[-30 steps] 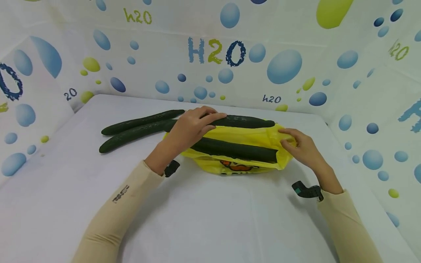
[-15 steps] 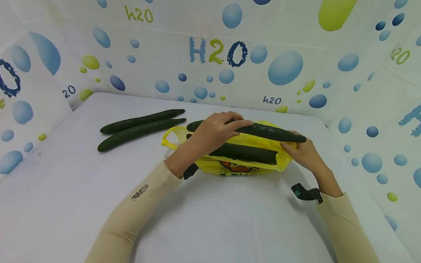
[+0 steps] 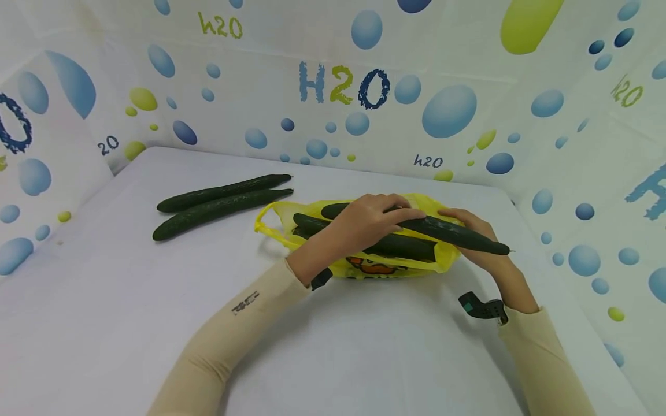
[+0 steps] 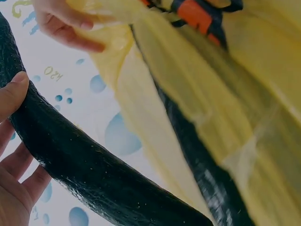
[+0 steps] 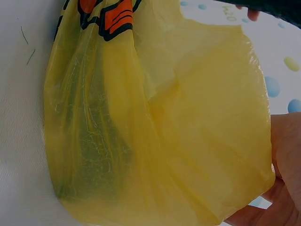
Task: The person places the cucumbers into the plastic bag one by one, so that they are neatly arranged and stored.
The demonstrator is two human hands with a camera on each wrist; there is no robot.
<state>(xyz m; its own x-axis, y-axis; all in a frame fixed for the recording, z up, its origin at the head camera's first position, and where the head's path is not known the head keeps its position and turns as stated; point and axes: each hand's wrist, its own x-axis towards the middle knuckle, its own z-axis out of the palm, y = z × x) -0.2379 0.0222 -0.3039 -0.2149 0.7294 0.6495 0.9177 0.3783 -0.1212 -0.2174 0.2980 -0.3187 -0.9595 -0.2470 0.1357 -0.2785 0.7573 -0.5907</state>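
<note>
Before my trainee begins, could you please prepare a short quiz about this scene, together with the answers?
1. Which hand grips a cucumber?
2. True or false: every cucumber is inside the yellow bag.
3. What does the right hand hold? A) a cucumber; B) the bag's edge; C) nothing.

Key:
1. The left hand.
2. False; two cucumbers lie on the table, outside the bag.
3. B.

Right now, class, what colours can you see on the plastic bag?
Yellow bag, with an orange, dark-outlined print; best seen in the right wrist view.
</note>
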